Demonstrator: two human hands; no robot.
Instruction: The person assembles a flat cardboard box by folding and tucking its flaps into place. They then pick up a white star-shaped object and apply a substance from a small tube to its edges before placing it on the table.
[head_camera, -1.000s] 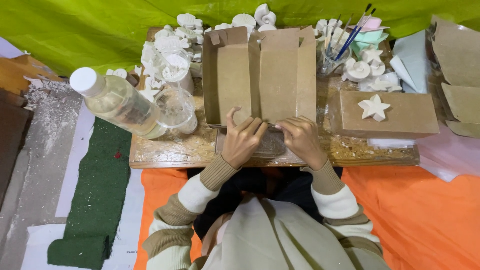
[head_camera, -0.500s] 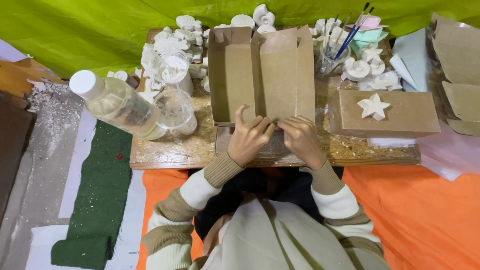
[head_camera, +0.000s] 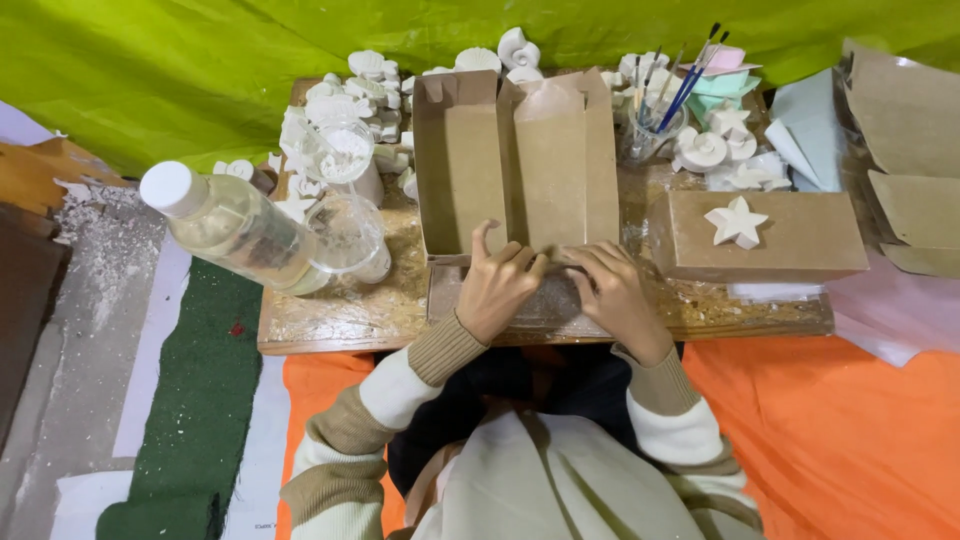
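An open brown cardboard box (head_camera: 462, 165) lies on the low wooden board (head_camera: 330, 315), its lid panel (head_camera: 562, 165) folded up beside it. My left hand (head_camera: 497, 285) presses on the near edge of the box, fingers curled over the flap. Close beside it, my right hand (head_camera: 613, 295) pinches the same near flap. Both hands cover a clear-windowed panel (head_camera: 552, 303) at the box's front. What lies under the fingers is hidden.
A clear plastic bottle with a white cap (head_camera: 235, 228) lies left beside a glass jar (head_camera: 350, 235). Several white plaster shapes (head_camera: 345, 100) crowd the back. A closed brown box with a white star (head_camera: 760, 235), a cup of brushes (head_camera: 655, 125) and flat cardboard (head_camera: 910, 150) sit right.
Both hands have shifted slightly up along the box's near edge, the left fingers closing over the flap. The box leans a little more to the right.
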